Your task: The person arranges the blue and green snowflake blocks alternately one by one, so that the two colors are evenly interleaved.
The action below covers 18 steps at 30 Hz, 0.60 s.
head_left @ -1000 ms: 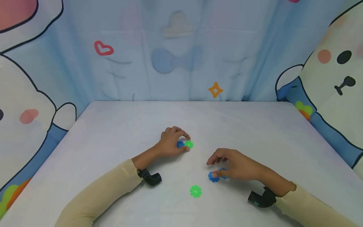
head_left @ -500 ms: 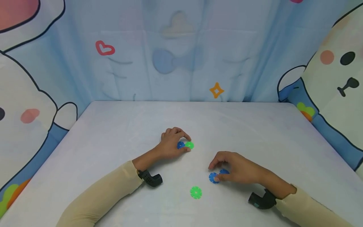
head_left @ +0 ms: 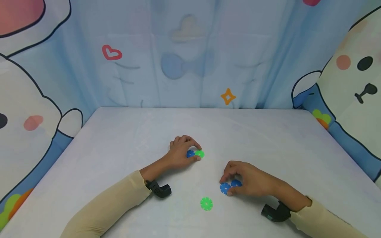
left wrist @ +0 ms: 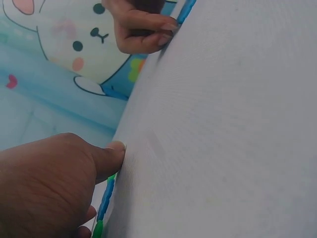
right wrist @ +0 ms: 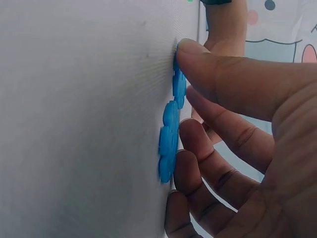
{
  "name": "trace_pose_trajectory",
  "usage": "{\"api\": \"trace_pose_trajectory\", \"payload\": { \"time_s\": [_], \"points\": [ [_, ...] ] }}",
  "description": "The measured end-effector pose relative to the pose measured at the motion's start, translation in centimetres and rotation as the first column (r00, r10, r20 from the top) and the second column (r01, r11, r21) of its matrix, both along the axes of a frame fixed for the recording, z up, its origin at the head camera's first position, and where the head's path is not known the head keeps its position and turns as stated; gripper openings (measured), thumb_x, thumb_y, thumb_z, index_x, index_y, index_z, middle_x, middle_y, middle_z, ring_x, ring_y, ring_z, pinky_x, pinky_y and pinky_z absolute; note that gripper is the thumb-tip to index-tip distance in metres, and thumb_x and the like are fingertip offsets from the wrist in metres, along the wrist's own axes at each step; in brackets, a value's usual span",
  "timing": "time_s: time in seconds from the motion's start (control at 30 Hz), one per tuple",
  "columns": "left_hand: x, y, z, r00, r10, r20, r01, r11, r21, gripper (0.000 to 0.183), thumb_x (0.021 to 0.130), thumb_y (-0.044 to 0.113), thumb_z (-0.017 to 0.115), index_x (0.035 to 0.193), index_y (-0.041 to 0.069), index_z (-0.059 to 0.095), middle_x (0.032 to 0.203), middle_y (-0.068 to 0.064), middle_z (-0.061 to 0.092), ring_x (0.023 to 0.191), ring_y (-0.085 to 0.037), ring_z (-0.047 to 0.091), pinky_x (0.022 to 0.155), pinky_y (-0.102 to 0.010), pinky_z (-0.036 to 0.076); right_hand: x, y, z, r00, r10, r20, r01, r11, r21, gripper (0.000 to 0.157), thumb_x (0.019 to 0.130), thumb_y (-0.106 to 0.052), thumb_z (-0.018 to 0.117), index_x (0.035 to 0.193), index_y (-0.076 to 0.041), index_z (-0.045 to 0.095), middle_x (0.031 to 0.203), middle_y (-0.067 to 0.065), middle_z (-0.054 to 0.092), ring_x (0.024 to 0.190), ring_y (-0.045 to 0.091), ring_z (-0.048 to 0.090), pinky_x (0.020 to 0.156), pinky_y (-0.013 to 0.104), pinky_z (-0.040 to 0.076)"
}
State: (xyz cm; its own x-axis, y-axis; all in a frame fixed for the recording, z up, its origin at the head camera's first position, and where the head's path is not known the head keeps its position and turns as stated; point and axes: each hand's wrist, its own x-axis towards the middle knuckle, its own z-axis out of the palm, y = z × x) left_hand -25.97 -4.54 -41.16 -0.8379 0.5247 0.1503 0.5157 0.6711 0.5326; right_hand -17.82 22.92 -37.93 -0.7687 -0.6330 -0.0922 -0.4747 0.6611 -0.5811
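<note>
Two thin, scalloped blue discs (head_left: pixel 225 188).

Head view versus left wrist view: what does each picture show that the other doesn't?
Only the head view: the lone green disc apart from both hands, the orange star on the curtain and the beige sleeves.

Only the left wrist view: green ends on both sides of the blue disc at the left hand; from the head, green shows on one side.

Both: both hands, some blue at the right hand, the white table.
</note>
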Motion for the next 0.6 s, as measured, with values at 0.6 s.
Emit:
{"api": "trace_pose_trajectory", "payload": {
  "time_s": [0.6],
  "points": [
    [-0.05,-0.07,-0.08,1.0,0.008,-0.01,-0.008,1.0,-0.009,0.027,0.092,0.04,0.067,0.116,0.029,0.066,0.136,-0.005,0.048,0.127,-0.031,0.037,0.1,-0.053,0.029,-0.08,0.04,-0.21,0.998,0.044,-0.034,-0.043,0.999,0.009,0.026,0.079,-0.043,0.081,0.101,-0.037,0.069,0.101,-0.017,0.058,0.095,0.002,0.055,0.087,0.024,0.049]
  ]
}}
